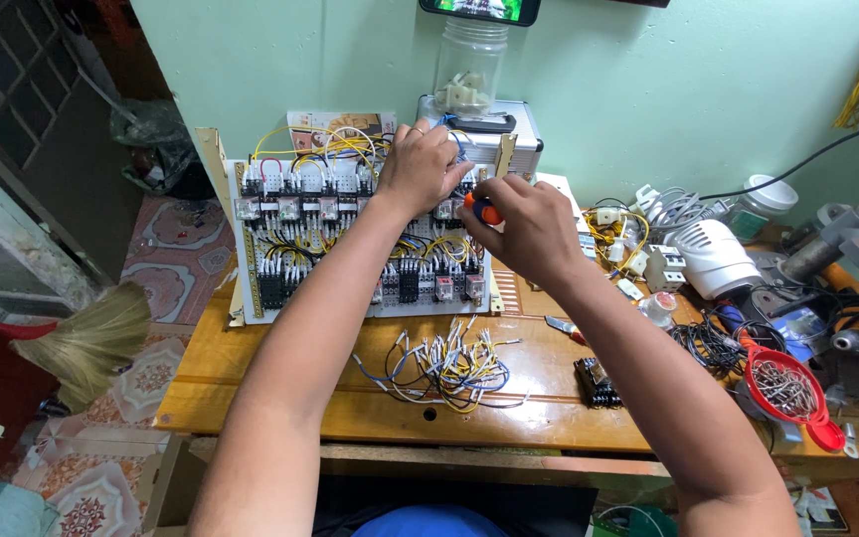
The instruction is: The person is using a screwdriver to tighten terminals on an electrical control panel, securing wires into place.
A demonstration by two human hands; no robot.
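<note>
- The left hand (422,167) lies on the upper part of the white control panel (350,239), fingers curled down among the yellow wires (335,147); whether they pinch a wire cannot be told.
- The right hand (526,227) is closed around an orange-handled screwdriver (484,208), its handle showing between thumb and fingers, tip hidden at the panel's upper right.
- The panel leans upright on the wooden table (251,383), against a silver case (509,134).
- A bundle of loose cut wires (449,366) lies on the table in front of the panel, between both forearms.
</note>
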